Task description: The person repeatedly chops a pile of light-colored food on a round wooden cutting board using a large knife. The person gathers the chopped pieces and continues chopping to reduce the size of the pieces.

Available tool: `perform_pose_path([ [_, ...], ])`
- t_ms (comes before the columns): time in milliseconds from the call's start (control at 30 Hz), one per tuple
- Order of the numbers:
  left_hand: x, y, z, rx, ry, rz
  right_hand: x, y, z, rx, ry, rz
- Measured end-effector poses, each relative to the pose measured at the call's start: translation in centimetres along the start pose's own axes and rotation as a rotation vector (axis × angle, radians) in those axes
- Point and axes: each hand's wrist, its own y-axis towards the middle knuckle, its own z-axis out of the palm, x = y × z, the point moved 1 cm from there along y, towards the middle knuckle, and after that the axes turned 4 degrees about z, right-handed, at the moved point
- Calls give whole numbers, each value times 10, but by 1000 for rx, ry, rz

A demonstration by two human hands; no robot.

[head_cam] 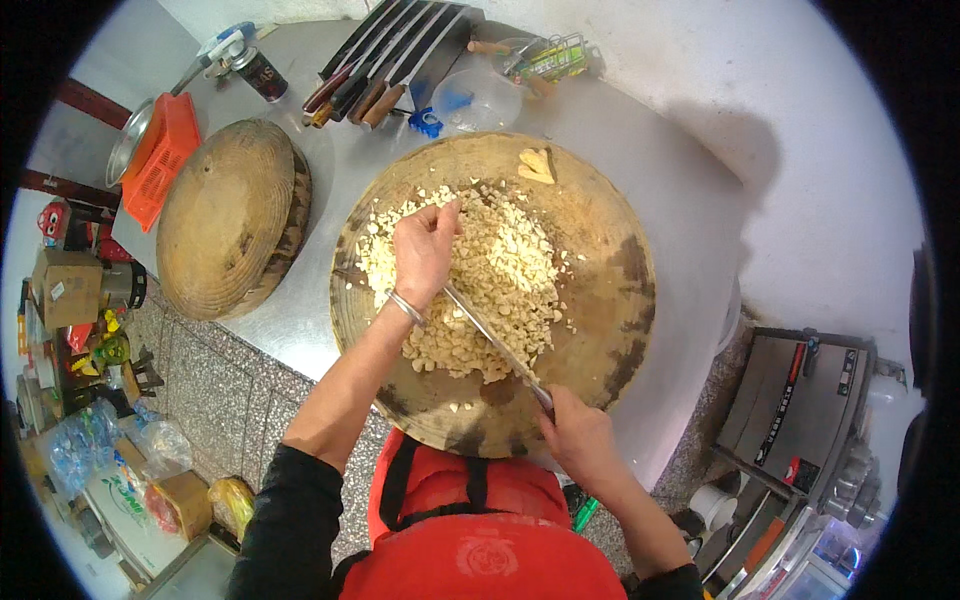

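Note:
A thick round wooden chopping block (600, 337) stands before me, with a wide heap of chopped, pale pieces that look like garlic (517, 255) spread over its left and middle. My right hand (581, 431) grips the handle of a kitchen knife (491, 337) at the block's near right edge. The blade slants up and left across the heap, seen nearly edge-on. Above the heap's upper left is my left hand (426, 251), fingers curled and the thumb near the forefinger; whether it pinches anything is hidden. A yellowish piece of ginger (536, 165) lies at the block's far side.
A second wooden block (225, 217) leans left on the metal table (690, 195). Behind are a knife rack (397, 52), a clear plastic bowl (480, 101) and a gas torch canister (259, 73). An orange basket (161, 161) sits far left. A white wall borders the right.

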Motion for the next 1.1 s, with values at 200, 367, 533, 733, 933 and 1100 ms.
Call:
perform_pose_path([
  [200, 0, -3, -2, 166, 103, 12, 16, -17, 11, 92, -12, 111],
  [367, -12, -9, -6, 114, 15, -2, 15, -19, 25, -30, 47, 43],
  [533, -8, -11, -8, 203, 58, -35, 20, -31, 35, 103, -53, 107],
  [733, 2, -17, -1, 113, -13, 106, 14, -28, 36, -134, 41, 0],
  [933, -3, -19, 8, 160, 64, -18, 2, -28, 22, -29, -92, 98],
  [1100, -6, -21, 10, 40, -43, 24, 1, -27, 14, -87, -44, 50],
])
